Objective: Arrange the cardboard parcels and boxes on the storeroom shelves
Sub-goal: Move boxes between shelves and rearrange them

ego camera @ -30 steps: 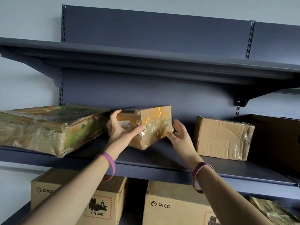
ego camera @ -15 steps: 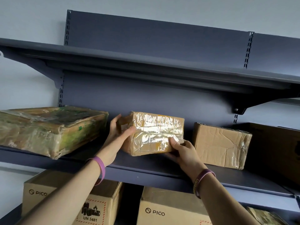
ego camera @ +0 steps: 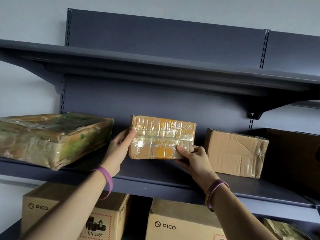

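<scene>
Currently: the person is standing a small taped parcel [ego camera: 162,137] on edge on the middle shelf [ego camera: 155,181], in the gap between the flat parcel [ego camera: 52,137] and the plain box [ego camera: 235,153].
Next move: probably calling for settling it square, then letting go gently so it is not tipping.
Left hand [ego camera: 121,148]: holding the parcel's left side, thumb in front.
Right hand [ego camera: 192,158]: gripping the lower right corner, thumb on the face, fingers beneath.
Bottom edge: touching the shelf or hovering just above; I cannot tell which.
</scene>
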Motion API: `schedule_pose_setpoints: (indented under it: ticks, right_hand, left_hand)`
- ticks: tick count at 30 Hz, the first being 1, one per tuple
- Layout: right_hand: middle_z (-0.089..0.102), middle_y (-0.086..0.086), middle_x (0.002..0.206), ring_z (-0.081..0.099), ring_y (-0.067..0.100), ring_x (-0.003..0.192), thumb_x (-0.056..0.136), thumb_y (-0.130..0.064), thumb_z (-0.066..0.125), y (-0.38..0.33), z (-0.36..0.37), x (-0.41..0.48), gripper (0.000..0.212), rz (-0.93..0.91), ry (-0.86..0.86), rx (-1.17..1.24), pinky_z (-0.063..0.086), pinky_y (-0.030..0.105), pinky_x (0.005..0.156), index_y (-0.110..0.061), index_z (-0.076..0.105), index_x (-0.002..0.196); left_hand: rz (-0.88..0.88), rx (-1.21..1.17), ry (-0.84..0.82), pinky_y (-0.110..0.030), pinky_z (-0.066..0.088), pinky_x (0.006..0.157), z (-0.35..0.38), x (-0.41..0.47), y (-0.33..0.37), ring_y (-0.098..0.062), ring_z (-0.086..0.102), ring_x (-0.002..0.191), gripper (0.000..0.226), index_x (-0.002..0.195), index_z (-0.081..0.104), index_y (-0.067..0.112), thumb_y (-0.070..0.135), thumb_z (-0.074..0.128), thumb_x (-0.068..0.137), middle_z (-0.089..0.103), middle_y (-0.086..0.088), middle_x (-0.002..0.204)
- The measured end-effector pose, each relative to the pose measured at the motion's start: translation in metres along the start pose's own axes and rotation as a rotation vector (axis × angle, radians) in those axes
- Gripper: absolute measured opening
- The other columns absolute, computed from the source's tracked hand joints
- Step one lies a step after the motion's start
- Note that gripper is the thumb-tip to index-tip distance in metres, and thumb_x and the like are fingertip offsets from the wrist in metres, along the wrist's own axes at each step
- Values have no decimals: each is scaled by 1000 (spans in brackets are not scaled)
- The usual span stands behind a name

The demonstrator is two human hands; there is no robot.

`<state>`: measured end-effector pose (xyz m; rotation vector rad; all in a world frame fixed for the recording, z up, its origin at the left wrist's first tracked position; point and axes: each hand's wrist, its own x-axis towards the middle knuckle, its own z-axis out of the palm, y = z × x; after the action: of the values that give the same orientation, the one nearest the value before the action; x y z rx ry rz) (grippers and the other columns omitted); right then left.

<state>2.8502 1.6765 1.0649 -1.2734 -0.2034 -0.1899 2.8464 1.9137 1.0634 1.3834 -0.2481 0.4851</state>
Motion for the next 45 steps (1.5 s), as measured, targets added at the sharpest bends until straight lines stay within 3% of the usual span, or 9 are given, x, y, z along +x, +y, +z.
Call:
schedule_pose_setpoints:
  ticks: [7,13,16,19,24,29,35,40,45]
  right_hand:
    - [65,12,115,72,23,95,80,-12,79,1,1,1,56,-31,22,-44,61,37,81,-11,42,122]
    - [63,9,119,70,22,101,77,-9,81,4,4,2,62,-124,-32,-115,59,28,72,-18,39,122]
    - [59,6,121,67,22,106,74,-15,83,5,6,2,74,-189,-80,-213,59,29,79,-23,41,133]
    - [60,8,125,65,23,112,69,-41,80,6,7,1,70,-221,-106,-247,57,40,94,-25,52,132]
    - [65,7,125,67,23,110,101,-31,52,2,7,-2,23,-282,-74,-169,60,38,82,-21,61,120]
    - [54,8,140,67,28,110,77,-46,68,1,7,-1,89,-65,-70,20,59,48,85,-24,26,152]
    - [73,13,108,74,26,94,92,-38,58,-9,6,-10,44,44,-149,239,61,31,63,-6,60,122]
    - [70,14,117,72,23,100,93,-29,59,-7,7,-9,42,-12,-127,196,61,33,71,-4,57,126]
    - [69,9,110,73,18,97,89,-20,63,-5,9,-11,38,-133,-99,162,61,33,72,-3,51,120]
  left_hand:
    - [-42,7,21,-50,37,115,2,3,1,-10,60,113,11,99,65,45,50,55,98,68,18,109]
    - [-38,12,11,-49,33,116,-1,5,-3,-17,51,129,93,135,54,35,91,55,61,58,10,135]
    - [-29,-27,19,-38,28,113,-1,4,-4,-11,43,132,76,135,47,30,77,63,77,50,14,139]
    - [9,-16,40,-48,34,115,-4,4,-4,-16,46,135,90,144,41,28,65,78,71,52,9,143]
    - [-43,-135,102,-45,51,99,-7,7,-5,-16,63,115,35,124,58,30,29,72,92,68,8,120]
    - [-64,-171,73,-45,52,96,-7,5,-3,-15,65,113,25,120,61,27,30,67,95,70,7,118]
    - [-97,-255,25,-60,45,105,-4,0,5,-18,52,131,56,129,59,30,48,75,77,59,6,137]
    - [-70,-242,51,-56,42,110,-3,1,1,-14,49,116,42,131,51,31,39,65,93,52,8,129]
    - [-36,-30,137,-56,34,115,1,0,0,-27,36,141,83,151,31,41,57,71,80,36,8,151]
